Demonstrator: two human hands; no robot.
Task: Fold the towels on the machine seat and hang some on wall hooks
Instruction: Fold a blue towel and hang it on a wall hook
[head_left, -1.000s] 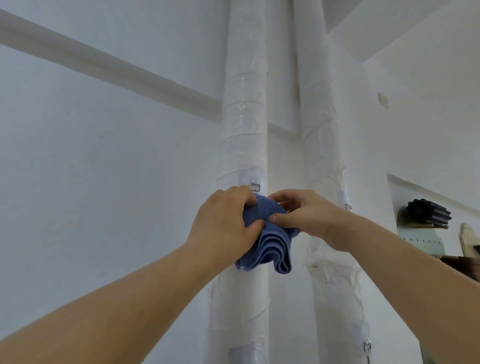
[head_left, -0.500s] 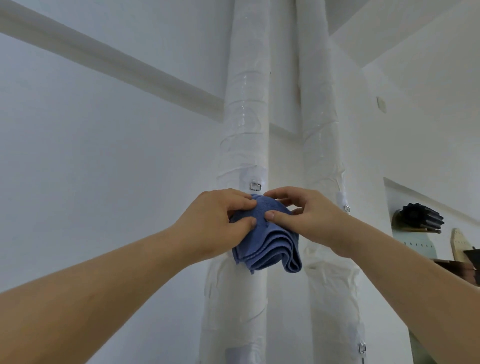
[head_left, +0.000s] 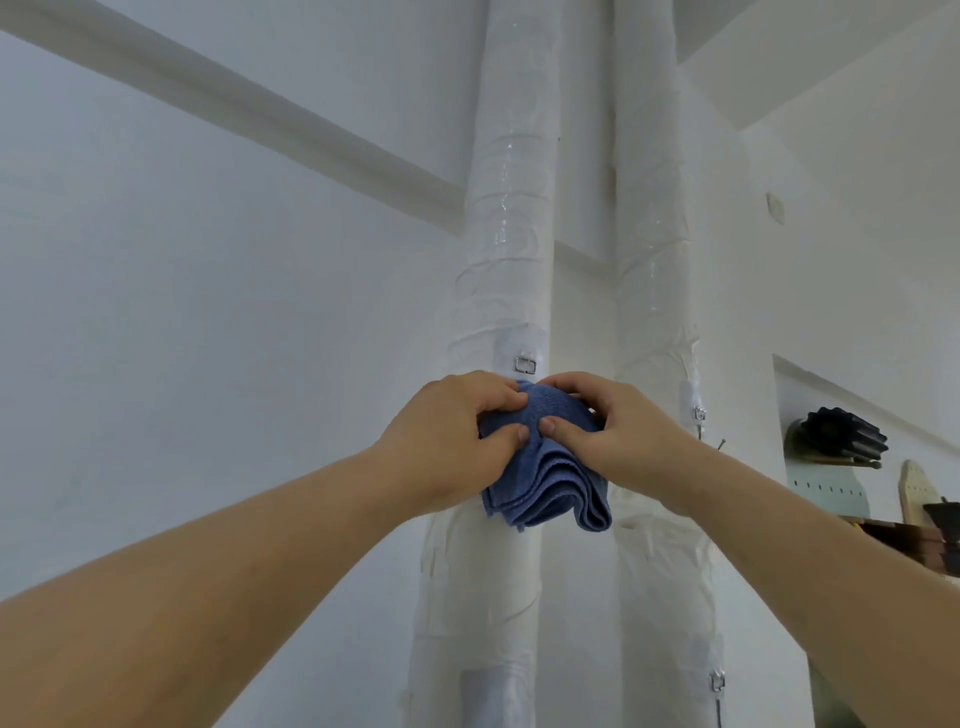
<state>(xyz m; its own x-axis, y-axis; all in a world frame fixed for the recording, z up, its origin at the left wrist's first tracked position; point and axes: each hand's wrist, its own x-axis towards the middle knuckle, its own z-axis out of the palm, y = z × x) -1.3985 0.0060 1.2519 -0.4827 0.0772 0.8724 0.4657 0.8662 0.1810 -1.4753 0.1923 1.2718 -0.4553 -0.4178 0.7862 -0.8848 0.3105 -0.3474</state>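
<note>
Hook behind blue towel hidden. Left hand and right hand pinch bunched top edge against white wrapped pipe, just below metal clip. Folds hang down, long axis vertical.

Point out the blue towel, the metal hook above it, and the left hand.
blue towel (head_left: 550, 488): head view, on its hanging folded layers.
metal hook (head_left: 526, 364): head view, on its metal loop.
left hand (head_left: 449, 444): head view, on the back of the hand.
</note>
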